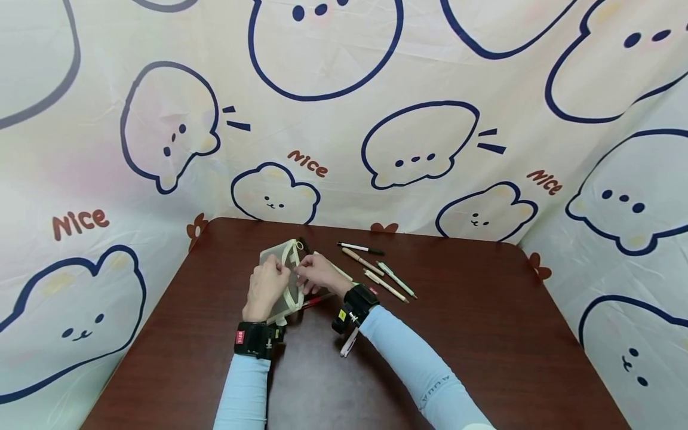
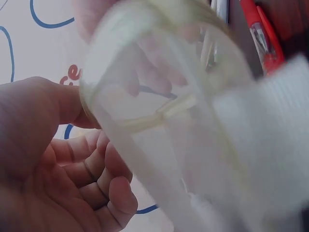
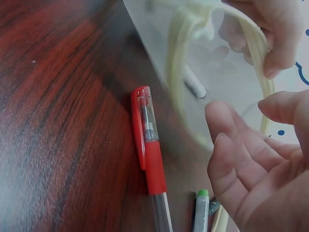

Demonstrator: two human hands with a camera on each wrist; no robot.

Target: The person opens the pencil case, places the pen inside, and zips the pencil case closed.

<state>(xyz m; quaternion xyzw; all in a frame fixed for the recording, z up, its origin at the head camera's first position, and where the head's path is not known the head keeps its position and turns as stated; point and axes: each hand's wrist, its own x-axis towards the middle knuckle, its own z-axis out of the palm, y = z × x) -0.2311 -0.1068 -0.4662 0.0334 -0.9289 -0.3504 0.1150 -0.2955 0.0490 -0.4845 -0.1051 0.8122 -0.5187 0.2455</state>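
A translucent pencil pouch (image 1: 278, 307) with a cream zip edge stands tilted, its mouth spread in a loop. My left hand (image 1: 267, 286) pinches the rim between thumb and fingers, as the left wrist view also shows. On the opposite side, my right hand (image 1: 321, 273) has its thumb (image 3: 280, 105) against the cream rim and seems to pinch it, other fingers loosely bent beside the mouth. Through the pouch wall a white-ended stick (image 3: 195, 82) shows. A red pen (image 3: 155, 164) with a clear cap lies next to the pouch.
Several pens and markers lie right of the pouch: a black-and-white pen (image 1: 360, 248), a tan pen (image 1: 362, 261), a green pen (image 1: 396, 279) and a cream pen (image 1: 385, 285). A white pen (image 1: 349, 343) lies under my right wrist. The brown table (image 1: 484, 334) meets a printed cloth backdrop.
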